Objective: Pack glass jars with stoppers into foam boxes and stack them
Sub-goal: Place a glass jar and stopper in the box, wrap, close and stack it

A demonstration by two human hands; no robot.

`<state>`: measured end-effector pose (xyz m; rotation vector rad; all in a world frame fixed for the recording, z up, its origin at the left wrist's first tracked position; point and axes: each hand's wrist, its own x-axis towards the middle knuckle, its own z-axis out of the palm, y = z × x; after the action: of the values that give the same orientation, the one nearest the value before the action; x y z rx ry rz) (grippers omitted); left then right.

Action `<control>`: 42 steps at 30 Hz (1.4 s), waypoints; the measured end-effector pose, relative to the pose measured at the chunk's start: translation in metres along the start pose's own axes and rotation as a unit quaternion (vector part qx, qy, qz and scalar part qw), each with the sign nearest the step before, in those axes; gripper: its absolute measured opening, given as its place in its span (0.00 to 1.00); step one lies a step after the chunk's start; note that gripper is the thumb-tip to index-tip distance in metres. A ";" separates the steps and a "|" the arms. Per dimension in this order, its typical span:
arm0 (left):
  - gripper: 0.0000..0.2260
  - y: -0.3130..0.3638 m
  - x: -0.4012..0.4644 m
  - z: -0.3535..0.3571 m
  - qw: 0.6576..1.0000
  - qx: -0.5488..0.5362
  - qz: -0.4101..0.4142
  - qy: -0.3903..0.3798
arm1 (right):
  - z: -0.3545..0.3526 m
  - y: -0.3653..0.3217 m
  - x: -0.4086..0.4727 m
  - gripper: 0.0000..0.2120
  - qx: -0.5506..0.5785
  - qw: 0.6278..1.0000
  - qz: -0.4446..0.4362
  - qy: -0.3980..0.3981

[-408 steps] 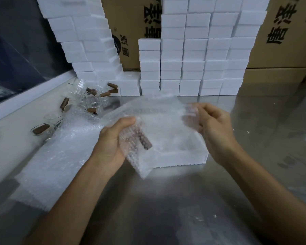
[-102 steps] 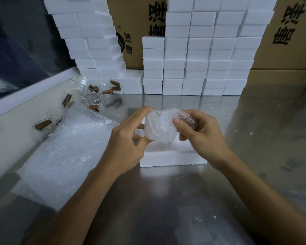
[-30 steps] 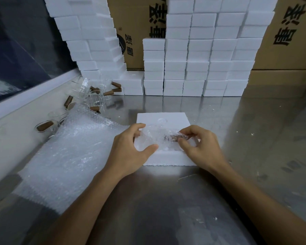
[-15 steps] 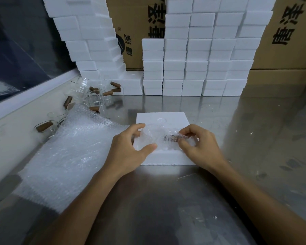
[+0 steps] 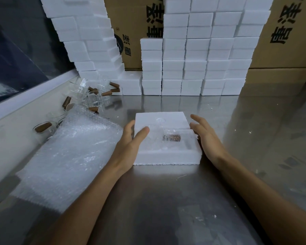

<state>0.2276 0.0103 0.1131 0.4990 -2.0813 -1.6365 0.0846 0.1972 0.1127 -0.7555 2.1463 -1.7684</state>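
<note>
Step in hand looks like closing the box: wrapped jar seated, lid not yet on. Far left, loose glass jars (image 5: pixel 94 96) with brown cork stoppers lie heaped on the steel table (image 5: pixel 166 200) by the wall; clear, round, slippery-looking. Next, a crinkly bubble wrap sheet (image 5: pixel 69 152), soft and translucent. Left hand (image 5: pixel 131 144) rests on the foam box (image 5: pixel 166 156) left edge, fingers straight, thumb over the rim, gripping nothing. The bubble-wrapped jar (image 5: pixel 170 138) lies on its side in the cavity, cork pointing right. The foam lid (image 5: pixel 161 120) sits just behind, flat, with a round dimple. Right hand (image 5: pixel 204 137) spread wide beside the box's right edge; contact unclear. Next move probably needs both hands lifting the lid squarely on. Behind: stacked foam boxes (image 5: pixel 193 68), matte white blocks, to take this one.
</note>
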 end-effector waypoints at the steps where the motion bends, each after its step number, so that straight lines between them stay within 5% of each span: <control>1: 0.35 -0.001 0.002 0.002 1.000 -0.009 -0.004 0.002 | 0.000 0.000 0.001 0.21 0.004 1.000 0.001 -0.013; 3: 0.35 0.001 0.002 0.003 0.999 -0.036 -0.008 0.018 | 0.001 -0.002 0.002 0.21 0.016 1.000 -0.002 -0.025; 9: 0.13 0.011 -0.002 -0.003 0.991 -0.106 0.070 0.034 | -0.004 -0.012 0.000 0.19 0.093 0.993 -0.068 0.020; 13: 0.16 0.026 -0.010 -0.008 0.981 -0.129 0.137 0.049 | -0.004 -0.027 -0.005 0.24 0.110 0.980 -0.153 0.063; 19: 0.22 0.038 -0.015 -0.013 0.963 -0.168 0.191 0.084 | -0.005 -0.040 -0.011 0.19 0.103 0.964 -0.210 0.127; 24: 0.15 0.038 -0.017 -0.012 0.959 -0.133 0.228 0.099 | 0.000 -0.040 -0.017 0.11 0.065 0.950 -0.276 0.129; 33: 0.04 0.030 -0.016 -0.003 0.968 -0.046 0.215 0.120 | -0.001 -0.028 -0.016 0.06 0.027 0.957 -0.256 0.131; 42: 0.07 0.021 -0.013 -0.002 0.978 0.050 0.163 0.123 | -0.003 -0.012 -0.006 0.05 0.030 0.976 -0.186 0.111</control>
<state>0.2390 0.0206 0.1322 0.3485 -1.9460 -1.2227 0.0911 0.2017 0.1243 -1.0455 2.1850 -2.1861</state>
